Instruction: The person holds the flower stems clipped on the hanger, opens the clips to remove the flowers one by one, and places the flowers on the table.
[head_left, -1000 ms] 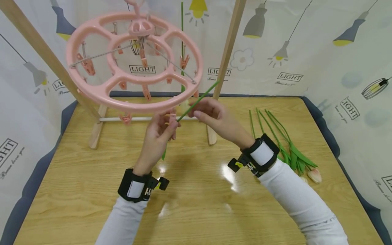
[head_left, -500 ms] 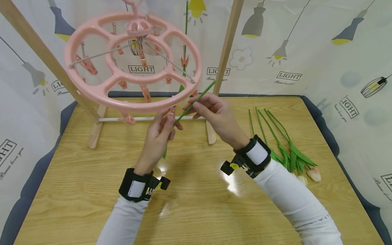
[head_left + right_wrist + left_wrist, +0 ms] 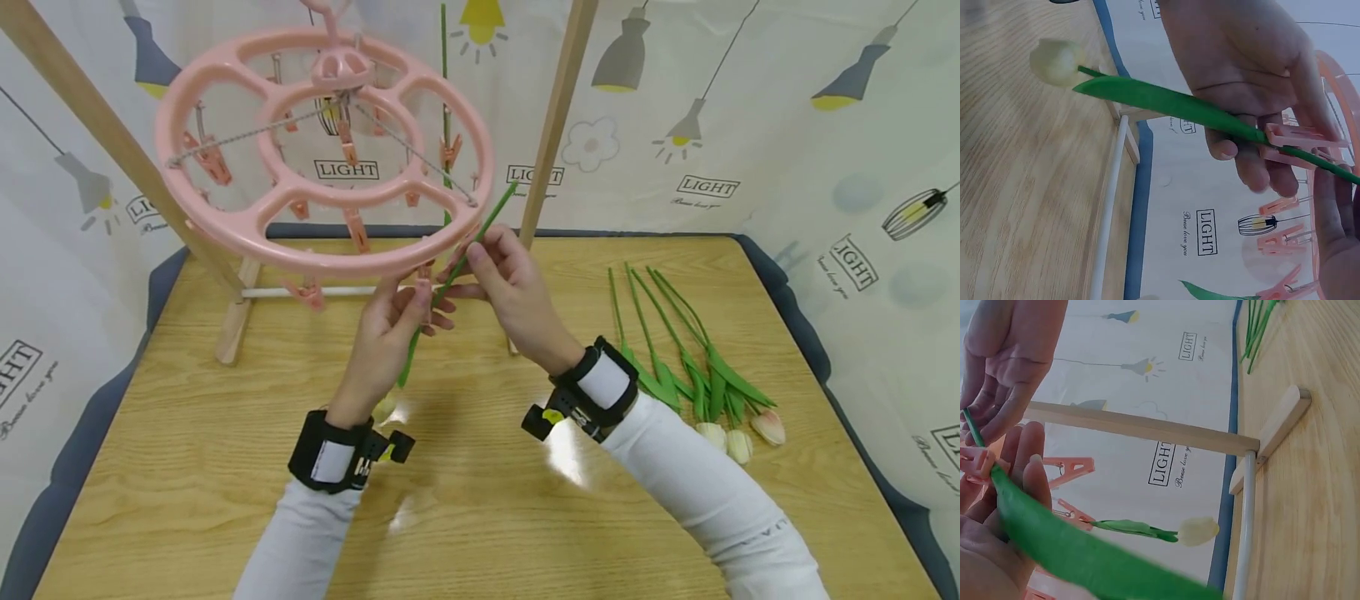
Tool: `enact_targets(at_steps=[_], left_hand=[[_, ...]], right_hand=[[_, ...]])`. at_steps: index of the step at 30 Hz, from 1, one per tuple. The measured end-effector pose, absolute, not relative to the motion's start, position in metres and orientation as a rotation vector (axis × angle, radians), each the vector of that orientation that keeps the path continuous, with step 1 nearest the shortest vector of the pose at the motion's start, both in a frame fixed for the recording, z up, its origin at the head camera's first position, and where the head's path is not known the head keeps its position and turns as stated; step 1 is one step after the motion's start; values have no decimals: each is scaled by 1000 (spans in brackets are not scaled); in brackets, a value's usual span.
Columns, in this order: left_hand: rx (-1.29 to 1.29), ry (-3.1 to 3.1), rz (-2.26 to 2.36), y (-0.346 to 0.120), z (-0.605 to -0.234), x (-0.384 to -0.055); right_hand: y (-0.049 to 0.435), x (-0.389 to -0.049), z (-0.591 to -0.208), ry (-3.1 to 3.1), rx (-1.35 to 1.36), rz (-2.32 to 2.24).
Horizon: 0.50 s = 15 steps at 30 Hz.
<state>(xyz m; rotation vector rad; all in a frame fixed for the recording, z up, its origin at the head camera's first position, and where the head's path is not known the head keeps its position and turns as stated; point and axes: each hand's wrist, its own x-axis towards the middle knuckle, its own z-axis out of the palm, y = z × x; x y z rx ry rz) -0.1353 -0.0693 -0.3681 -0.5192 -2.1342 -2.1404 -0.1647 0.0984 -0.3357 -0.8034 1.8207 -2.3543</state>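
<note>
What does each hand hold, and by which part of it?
The left hand holds a pink clip by its handles; the right hand a tulip by its stem.

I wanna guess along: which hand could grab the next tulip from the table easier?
Probably the right hand, once it frees this green stem: the loose tulips lie on its side.

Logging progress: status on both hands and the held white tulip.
Left hand pinches pink plastic clothespin. Right hand pinches green stem. Tulip slants head down, stem at clothespin. Nothing visibly blocking.

Right hand (image 3: 517, 292) has moved nearer left hand (image 3: 388, 335); stem (image 3: 494, 215) now steeper
</note>
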Motion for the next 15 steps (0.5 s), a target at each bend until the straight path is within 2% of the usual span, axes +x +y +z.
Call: enact_targets(at_steps=[10, 15], left_hand=[[-577, -2030, -2137, -71, -365, -138], [-483, -2096, -2039, -69, -362, -137]], right_hand=[[93, -164, -334, 1893, -882, -2322], [91, -163, -335, 1905, -942, -2307]])
